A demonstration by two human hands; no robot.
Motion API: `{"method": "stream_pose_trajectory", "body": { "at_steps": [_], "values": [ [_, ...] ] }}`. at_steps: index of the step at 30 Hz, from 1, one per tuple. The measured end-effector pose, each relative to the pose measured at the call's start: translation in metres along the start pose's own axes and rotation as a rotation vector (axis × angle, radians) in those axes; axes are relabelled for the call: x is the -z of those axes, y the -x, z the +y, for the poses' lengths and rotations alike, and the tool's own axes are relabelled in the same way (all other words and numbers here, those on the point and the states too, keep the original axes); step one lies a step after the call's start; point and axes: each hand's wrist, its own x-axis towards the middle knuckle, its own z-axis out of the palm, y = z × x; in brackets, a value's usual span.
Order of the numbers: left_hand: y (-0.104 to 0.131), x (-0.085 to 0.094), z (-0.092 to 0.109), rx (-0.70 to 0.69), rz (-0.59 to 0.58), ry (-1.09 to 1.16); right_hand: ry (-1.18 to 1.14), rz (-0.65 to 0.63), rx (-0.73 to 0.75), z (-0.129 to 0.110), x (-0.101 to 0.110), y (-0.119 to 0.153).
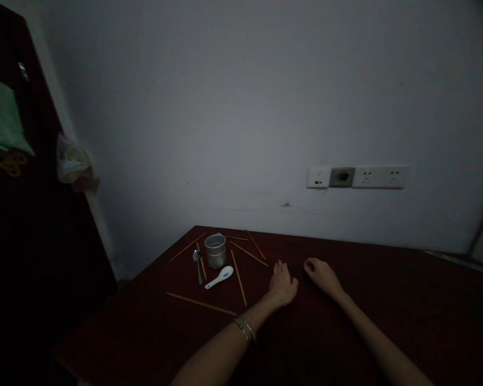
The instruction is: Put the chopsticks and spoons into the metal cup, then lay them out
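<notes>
At the far left of the frame I see a dark cabinet (28, 225) with a pale green cloth (2, 115) hanging at upper left and a crumpled bag (73, 163) just right of it, against the grey wall (241, 96). The dark red desk (386, 300) fills the lower middle and right.

On the desk's left part, thin sticks (201, 304) lie scattered: one long one low and to the left, one slanting up toward the desk's back corner, others fanned around a small metal cup (215, 250). The cup stands upright near the back edge. Just left of it lies a metal spoon (197, 264), bowl toward the wall. Below the cup lies a white spoon (220, 276) with a blue mark, its bowl to the right and near one of the sticks.

Right of these, my left hand (282, 283) rests palm down on the desk, fingers loosely together and pointing at the wall, holding nothing; bangles (244, 328) sit on that wrist. The nearest stick lies just left of it, apart from the fingers. Just to the right, my right hand (322, 274) lies on the desk with fingers curled in; I cannot tell whether anything is inside it. The two hands are near each other, not touching.

On the wall at right centre runs a row of sockets (358, 177).
</notes>
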Motion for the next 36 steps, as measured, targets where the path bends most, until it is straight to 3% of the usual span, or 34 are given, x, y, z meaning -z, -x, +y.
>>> {"method": "stream_pose_trajectory", "body": {
  "at_steps": [6, 12, 16, 25, 29, 36],
  "values": [
    [-0.006, -0.002, -0.002, -0.027, 0.058, -0.194, 0.14, 0.118, 0.033, -0.013, 0.008, 0.017],
    [-0.011, 0.0, -0.001, 0.007, 0.081, -0.197, 0.215, 0.046, -0.117, -0.021, 0.017, 0.031],
    [-0.015, 0.0, -0.002, 0.043, 0.093, -0.15, 0.204, 0.031, -0.252, -0.016, 0.023, 0.043],
    [-0.02, 0.003, -0.005, 0.084, 0.108, -0.104, 0.221, 0.019, -0.308, 0.008, 0.046, 0.08],
    [-0.022, 0.004, -0.006, 0.09, 0.108, -0.085, 0.237, 0.045, -0.384, 0.008, 0.05, 0.087],
    [-0.022, 0.004, -0.009, 0.027, 0.1, -0.136, 0.223, 0.051, -0.382, 0.004, 0.052, 0.09]
  ]
}}
